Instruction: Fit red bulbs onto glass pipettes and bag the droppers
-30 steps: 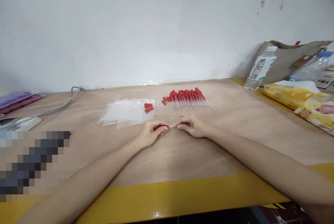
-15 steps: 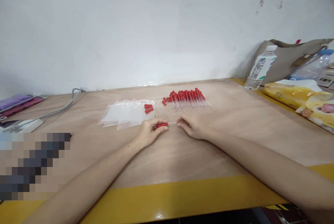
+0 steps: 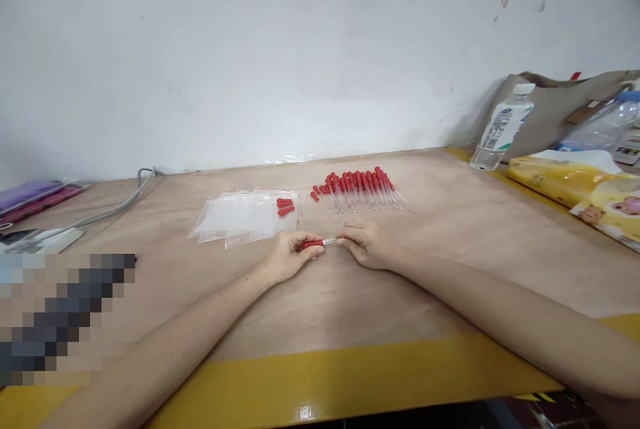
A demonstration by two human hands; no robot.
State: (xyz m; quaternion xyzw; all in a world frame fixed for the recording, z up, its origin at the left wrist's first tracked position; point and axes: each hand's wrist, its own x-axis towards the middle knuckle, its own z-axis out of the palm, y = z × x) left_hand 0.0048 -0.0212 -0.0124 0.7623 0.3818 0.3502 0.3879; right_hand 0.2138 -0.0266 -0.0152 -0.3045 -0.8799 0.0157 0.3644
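Note:
My left hand [image 3: 296, 253] pinches a red rubber dropper bulb [image 3: 313, 244], which points to the right. From the other side my right hand [image 3: 364, 244] grips a clear dropper tube [image 3: 329, 241], its left end meeting the bulb's mouth. How far the tube sits inside the bulb cannot be made out. Behind my hands lies a row of red-topped droppers [image 3: 357, 189], tubes toward me. Two loose red bulbs [image 3: 285, 207] rest on clear plastic bags [image 3: 240, 216], and a few loose tubes [image 3: 304, 208] lie to their right.
On the right stand a water bottle [image 3: 503, 126], a grey bag [image 3: 547, 106] and yellow packets [image 3: 555, 179]. Leftward are a grey cable [image 3: 117, 206], a white power strip [image 3: 55, 242] and purple packages [image 3: 30, 196]. Yellow tape [image 3: 320, 376] marks the table's front edge.
My hands have come slightly closer together. Less of the tube shows between the bulb and my right fingers, which have shifted a little left.

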